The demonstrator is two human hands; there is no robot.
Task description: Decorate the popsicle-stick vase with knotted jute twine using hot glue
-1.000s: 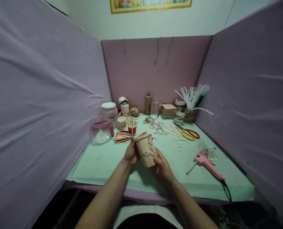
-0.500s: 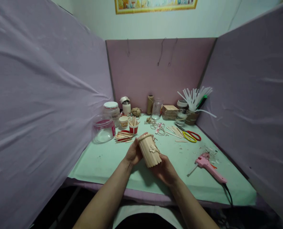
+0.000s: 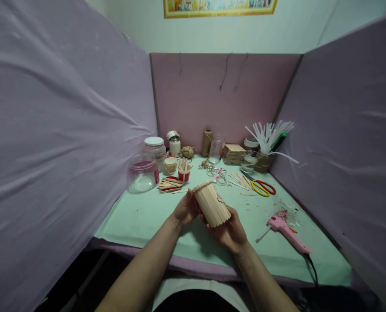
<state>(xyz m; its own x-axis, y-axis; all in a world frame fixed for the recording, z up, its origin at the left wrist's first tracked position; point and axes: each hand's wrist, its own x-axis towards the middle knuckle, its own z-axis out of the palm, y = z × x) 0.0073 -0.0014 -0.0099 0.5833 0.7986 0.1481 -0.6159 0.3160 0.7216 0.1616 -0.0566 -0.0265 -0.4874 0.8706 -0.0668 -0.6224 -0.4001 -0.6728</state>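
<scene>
A tilted holder made of upright craft sticks (image 3: 211,205) is held above the table's near middle. A braided cord rings its upper-left end, and a small wooden ornament shows edge-on along its right side. My left hand (image 3: 185,209) grips the corded end, fingers partly behind it. Cupped under the lower right end, my right hand (image 3: 231,232) also has hold of it. The holder's inside is hidden from me.
A pink glue gun (image 3: 289,231) with its black cord lies at the right. Scissors (image 3: 260,186), loose sticks (image 3: 240,181) and a red cup of sticks (image 3: 184,172) are beyond my hands. A clear tub (image 3: 143,175) stands at the left; jars line the back.
Both hands have rolled the holder, so the ornament has moved from its front toward its right edge. It sits slightly further right, and my right hand is more underneath.
</scene>
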